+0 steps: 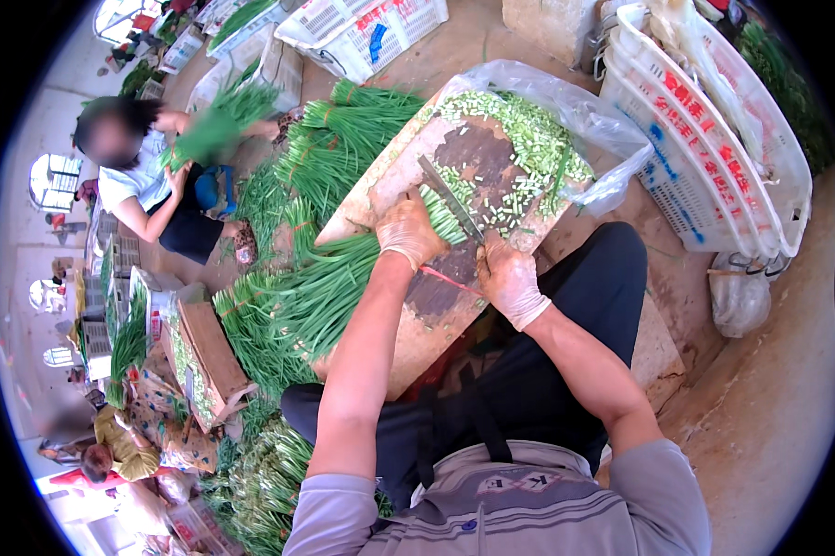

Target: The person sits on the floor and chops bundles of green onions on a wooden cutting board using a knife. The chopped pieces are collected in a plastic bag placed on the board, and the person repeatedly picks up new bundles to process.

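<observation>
My gloved left hand [410, 233] presses a bundle of long green stalks [341, 278], perhaps garlic chives, onto a worn board [417, 354]. The pale stalk ends stick out past my fingers toward the blade, and the leafy ends trail off to the left. In my gloved right hand [511, 278] is the handle of a knife [452, 198], its blade lying across the cut ends. Short chopped pieces [542, 146] are heaped at the board's far right. A red band [452, 280] stretches between my hands; I cannot tell which hand holds it.
A clear plastic bag [619, 149] hangs at the board's far right edge. Stacked white crates [695, 153] stand to the right. Tied green bundles [341, 132] lie beyond the board's left side. One person [136, 184] sits at the left holding stalks; another [122, 445] works lower left.
</observation>
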Tool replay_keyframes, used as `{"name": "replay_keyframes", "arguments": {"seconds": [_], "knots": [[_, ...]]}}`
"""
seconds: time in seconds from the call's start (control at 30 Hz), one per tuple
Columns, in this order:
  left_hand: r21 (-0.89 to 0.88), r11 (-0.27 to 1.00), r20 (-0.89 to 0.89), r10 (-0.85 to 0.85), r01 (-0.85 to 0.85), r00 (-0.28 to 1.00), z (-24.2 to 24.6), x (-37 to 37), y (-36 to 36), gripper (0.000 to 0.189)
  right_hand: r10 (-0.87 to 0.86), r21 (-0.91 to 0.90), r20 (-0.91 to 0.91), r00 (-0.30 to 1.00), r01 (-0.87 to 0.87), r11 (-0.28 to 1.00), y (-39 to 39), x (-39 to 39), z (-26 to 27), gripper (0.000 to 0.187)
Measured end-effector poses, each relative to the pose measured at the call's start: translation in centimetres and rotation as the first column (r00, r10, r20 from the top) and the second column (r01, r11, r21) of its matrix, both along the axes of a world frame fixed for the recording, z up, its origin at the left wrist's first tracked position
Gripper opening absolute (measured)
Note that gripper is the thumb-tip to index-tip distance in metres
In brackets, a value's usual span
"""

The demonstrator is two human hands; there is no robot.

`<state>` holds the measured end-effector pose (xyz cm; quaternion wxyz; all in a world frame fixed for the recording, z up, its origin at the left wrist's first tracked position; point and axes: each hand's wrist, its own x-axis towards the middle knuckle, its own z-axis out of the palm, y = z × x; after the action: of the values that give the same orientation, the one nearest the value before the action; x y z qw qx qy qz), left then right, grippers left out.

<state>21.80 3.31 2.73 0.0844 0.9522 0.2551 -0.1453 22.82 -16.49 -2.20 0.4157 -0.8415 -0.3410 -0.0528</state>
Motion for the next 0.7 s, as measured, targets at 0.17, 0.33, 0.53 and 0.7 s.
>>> {"name": "replay_keyframes", "arguments": {"seconds": [0.17, 0.33, 0.53, 0.7], "knots": [[-0.019, 1.000, 0.007, 0.002, -0.002, 1.000, 0.2, 0.0, 0.3, 0.090, 0.045, -0.063, -0.054, 0.998, -0.048, 0.997, 0.2, -1.0, -0.3, 0.015], [-0.003, 0.999, 0.135, -0.037, 0.038, 0.990, -0.9, -0.6, 0.4, 0.066, 0.054, -0.201, -0.124, 0.991, -0.078, 0.976, 0.3, -1.3, -1.3, 0.018], [0.075, 0.991, 0.262, -0.125, 0.109, 0.957, -2.2, -1.4, 0.3, 0.061, 0.034, -0.321, -0.283, 0.959, -0.128, 0.938, 0.5, -1.0, 0.3, 0.016], [0.102, 0.985, 0.284, -0.162, 0.138, 0.945, -2.8, -1.3, 0.1, 0.058, 0.054, -0.425, -0.340, 0.939, -0.205, 0.882, 2.9, 1.1, 0.3, 0.018]]}}
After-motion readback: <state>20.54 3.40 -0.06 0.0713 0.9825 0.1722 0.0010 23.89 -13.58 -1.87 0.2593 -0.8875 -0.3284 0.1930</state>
